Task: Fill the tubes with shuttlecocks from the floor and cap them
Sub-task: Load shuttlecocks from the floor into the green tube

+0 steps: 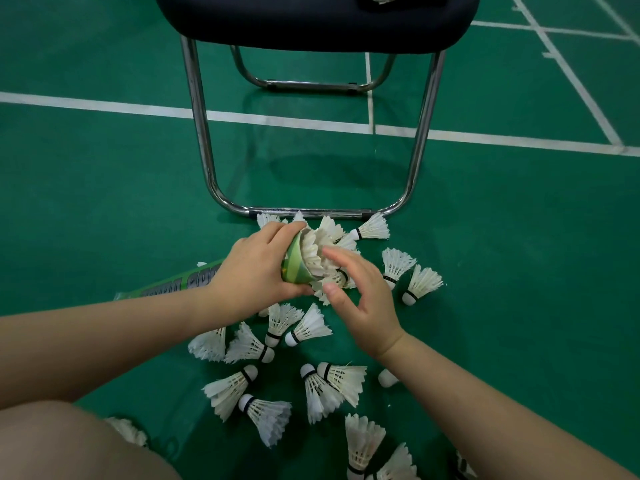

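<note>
My left hand grips a green shuttlecock tube near its open mouth, the tube lying almost level and pointing right. White feathers of a shuttlecock stick out of that mouth. My right hand is just to the right of the mouth with fingers spread, the fingertips touching the feathers. Several loose white shuttlecocks lie scattered on the green floor below and to the right of my hands. The tube's far end shows behind my left forearm.
A black-seated chair with chrome legs stands directly ahead; its front floor bar touches the nearest shuttlecocks. White court lines cross the floor. My knee fills the lower left corner.
</note>
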